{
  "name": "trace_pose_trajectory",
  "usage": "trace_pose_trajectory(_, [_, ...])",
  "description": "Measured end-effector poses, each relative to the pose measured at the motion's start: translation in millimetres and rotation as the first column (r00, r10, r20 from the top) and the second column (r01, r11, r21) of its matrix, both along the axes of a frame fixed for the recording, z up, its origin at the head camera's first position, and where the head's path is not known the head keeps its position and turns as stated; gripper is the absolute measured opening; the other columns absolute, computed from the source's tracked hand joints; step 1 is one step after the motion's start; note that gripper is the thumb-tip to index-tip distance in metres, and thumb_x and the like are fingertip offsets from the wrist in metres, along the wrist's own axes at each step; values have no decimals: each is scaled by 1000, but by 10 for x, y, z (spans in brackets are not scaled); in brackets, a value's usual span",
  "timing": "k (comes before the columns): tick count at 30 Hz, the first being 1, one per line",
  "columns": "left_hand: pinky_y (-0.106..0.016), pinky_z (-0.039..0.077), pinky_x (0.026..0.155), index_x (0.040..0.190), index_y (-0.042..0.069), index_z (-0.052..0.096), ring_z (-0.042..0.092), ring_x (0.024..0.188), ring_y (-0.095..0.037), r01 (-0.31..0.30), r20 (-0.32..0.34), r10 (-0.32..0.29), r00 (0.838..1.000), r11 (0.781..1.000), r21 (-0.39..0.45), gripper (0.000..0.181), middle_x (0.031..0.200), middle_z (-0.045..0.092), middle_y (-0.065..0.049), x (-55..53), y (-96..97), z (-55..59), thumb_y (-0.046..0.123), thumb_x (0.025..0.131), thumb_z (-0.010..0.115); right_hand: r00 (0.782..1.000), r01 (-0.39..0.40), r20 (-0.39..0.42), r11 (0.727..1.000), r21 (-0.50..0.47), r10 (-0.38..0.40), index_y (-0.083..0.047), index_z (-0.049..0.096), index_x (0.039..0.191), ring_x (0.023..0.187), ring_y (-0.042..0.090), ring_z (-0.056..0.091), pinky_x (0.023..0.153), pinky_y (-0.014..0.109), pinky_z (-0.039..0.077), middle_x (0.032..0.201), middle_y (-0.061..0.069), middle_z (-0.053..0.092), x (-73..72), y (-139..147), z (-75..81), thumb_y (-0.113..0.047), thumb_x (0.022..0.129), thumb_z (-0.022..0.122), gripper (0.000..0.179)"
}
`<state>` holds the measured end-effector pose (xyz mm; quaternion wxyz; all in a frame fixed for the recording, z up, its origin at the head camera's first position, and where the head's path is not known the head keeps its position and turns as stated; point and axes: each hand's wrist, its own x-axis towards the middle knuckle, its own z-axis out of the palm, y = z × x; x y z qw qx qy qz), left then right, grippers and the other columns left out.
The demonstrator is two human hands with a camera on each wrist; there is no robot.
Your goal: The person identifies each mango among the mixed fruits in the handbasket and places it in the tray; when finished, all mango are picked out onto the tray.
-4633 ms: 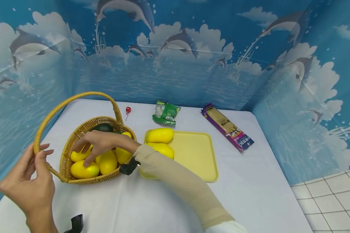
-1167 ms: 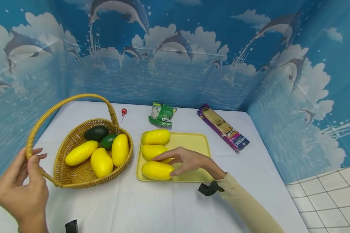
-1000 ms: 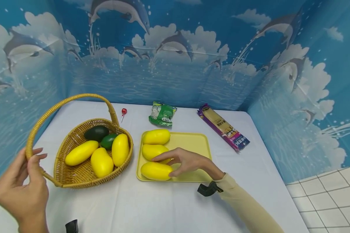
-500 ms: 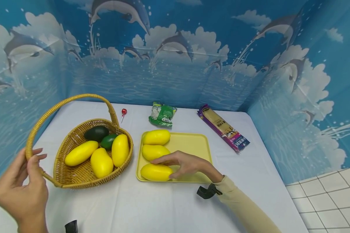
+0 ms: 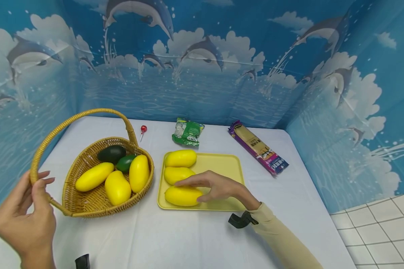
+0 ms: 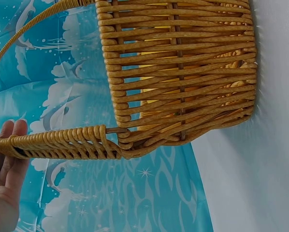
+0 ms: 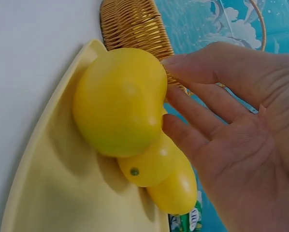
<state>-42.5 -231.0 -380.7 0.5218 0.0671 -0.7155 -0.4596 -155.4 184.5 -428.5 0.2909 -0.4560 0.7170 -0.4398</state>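
Observation:
My left hand (image 5: 30,220) grips the arched handle (image 5: 58,129) of a wicker basket (image 5: 101,213) at the left, thumb in front and fingers behind. The left wrist view shows those fingers at the wrapped handle base (image 6: 62,143). Inside the basket lie several yellow mangoes (image 5: 118,188) and dark green fruits (image 5: 111,154). On a pale yellow tray (image 5: 222,162) three mangoes lie in a column. My right hand (image 5: 219,186) holds the nearest mango (image 5: 181,196), thumb at its right end and fingers along its far side. Its fingertips are partly behind the mango in the right wrist view.
A red lollipop (image 5: 143,129) lies behind the basket. Beyond the tray sits a green snack packet (image 5: 187,132). To the right a long purple packet (image 5: 258,148) lies slantwise. Dolphin-print curtains (image 5: 202,86) enclose the back and sides of the white table (image 5: 175,239).
Earlier my right hand reached into the basket and the tray held two mangoes. Now a third lies in the tray's front, shifted slightly away from me in the last half second. My left hand keeps its grip.

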Motion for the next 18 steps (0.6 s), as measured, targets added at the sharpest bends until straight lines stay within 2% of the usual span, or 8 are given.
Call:
trace_pose_trajectory(6, [-4, 57, 79, 125, 3, 79, 75, 92, 3, 12, -31, -12, 999, 1000, 8, 25, 112, 81, -6, 2, -12, 4, 0, 102, 70, 1000, -20, -24, 998, -54, 18, -2, 48, 161, 157, 23, 41, 131, 41, 36, 167, 10, 48, -63, -28, 104, 9, 97, 71, 68])
trace_pose_trajectory(12, [-4, 57, 78, 127, 6, 79, 74, 92, 3, 21, -49, -22, 999, 1000, -9, 26, 113, 81, -9, -11, -39, -10, 2, 102, 71, 998, -52, -49, 994, -92, 48, 2, 50, 158, 156, 26, 42, 130, 41, 37, 166, 15, 48, -203, -177, 389, 8, 97, 72, 65])
trace_pose_trajectory(18, [-4, 56, 82, 134, 13, 76, 72, 96, 8, -54, 82, 60, 995, 996, -70, 31, 118, 80, -11, -4, -48, -46, 5, 106, 68, 984, -174, -50, 983, -52, 172, 7, 50, 156, 154, 24, 45, 130, 37, 37, 162, 21, 51, -419, -553, 729, 1, 97, 78, 66])
